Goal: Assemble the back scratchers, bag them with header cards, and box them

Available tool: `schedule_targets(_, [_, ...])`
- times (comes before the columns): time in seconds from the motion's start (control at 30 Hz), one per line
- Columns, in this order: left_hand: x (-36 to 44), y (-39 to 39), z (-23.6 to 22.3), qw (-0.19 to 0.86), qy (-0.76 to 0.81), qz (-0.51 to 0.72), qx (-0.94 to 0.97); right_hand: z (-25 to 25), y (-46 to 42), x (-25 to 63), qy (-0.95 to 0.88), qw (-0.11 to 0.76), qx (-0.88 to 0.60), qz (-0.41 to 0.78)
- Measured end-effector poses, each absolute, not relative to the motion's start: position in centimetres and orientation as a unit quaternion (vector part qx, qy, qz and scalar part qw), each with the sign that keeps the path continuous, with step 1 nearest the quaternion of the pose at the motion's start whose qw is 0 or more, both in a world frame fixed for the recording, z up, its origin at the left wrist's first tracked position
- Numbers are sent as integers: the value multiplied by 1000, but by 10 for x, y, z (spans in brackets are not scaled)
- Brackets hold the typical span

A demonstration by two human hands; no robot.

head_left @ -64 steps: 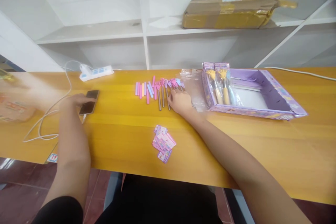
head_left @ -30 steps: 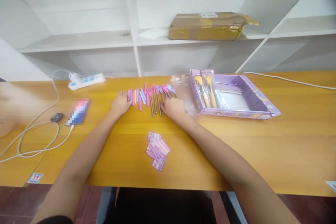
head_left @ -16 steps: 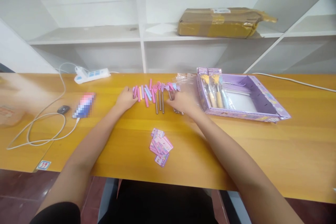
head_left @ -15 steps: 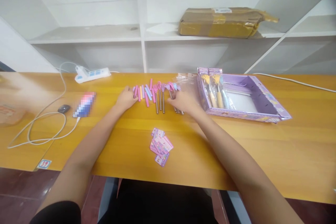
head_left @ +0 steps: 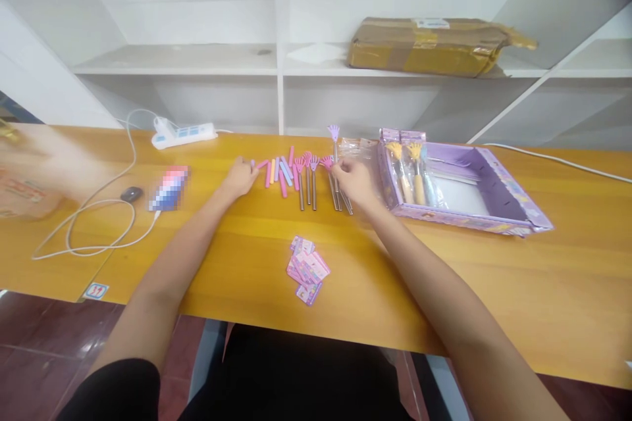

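Note:
My right hand (head_left: 353, 179) pinches the shaft of a small back scratcher with a purple hand-shaped head (head_left: 334, 133), raised upright above others with steel rods. Several more back scratchers (head_left: 313, 181) with pink and purple heads lie just left of it. My left hand (head_left: 241, 177) is closed on a small purple handle sleeve (head_left: 253, 164), mostly hidden by the fingers. Beside that hand lies a loose group of pink, yellow and blue handle sleeves (head_left: 284, 177). Nearer to me is a small pile of pink and purple printed cards (head_left: 309, 270).
A purple display box (head_left: 464, 220) on the right holds bagged back scratchers (head_left: 417, 177). Clear plastic bags (head_left: 359, 147) lie beside it. A phone (head_left: 168, 189), cable, black mouse (head_left: 131, 194) and power strip (head_left: 185, 135) are left. A taped carton (head_left: 424, 46) sits on the shelf.
My right hand has lifted a purple-headed back scratcher out of its group. My left hand has drawn a purple sleeve slightly away from the others. The whole view has shifted a little.

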State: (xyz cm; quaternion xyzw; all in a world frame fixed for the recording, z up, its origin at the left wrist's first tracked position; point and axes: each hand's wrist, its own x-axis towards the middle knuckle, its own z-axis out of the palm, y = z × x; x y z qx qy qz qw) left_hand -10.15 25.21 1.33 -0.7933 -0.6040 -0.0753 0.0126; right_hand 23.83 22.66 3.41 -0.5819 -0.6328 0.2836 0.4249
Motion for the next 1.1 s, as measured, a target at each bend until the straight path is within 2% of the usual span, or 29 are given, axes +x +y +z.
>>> schedule_targets(0.23, [-114,238,48,3,-584,-108,-805,51,212,246,-598,480,-528,365])
schedule_targets(0.4, [-94,148,74,-38,-541,-124,-831,66,155,276,-556,451,-474,514])
schedule_targets(0.6, [-42,11,67,-262,-572,-222,-745,39,49,305,-516,455,-416,595])
schedule_targets(0.8, [-10,-8,22,-381,-530,-282,-703,0,3,300,-451,559,-417,557])
schedule_targets(0.93, [-8,-6,5,-350,-504,-275,-740,-13,5,301,-446,579,-401,552])
schedule_targets(1.1, [-8,-8,-2,-300,-509,-286,-754,-20,-5,299,-526,528,-388,542])
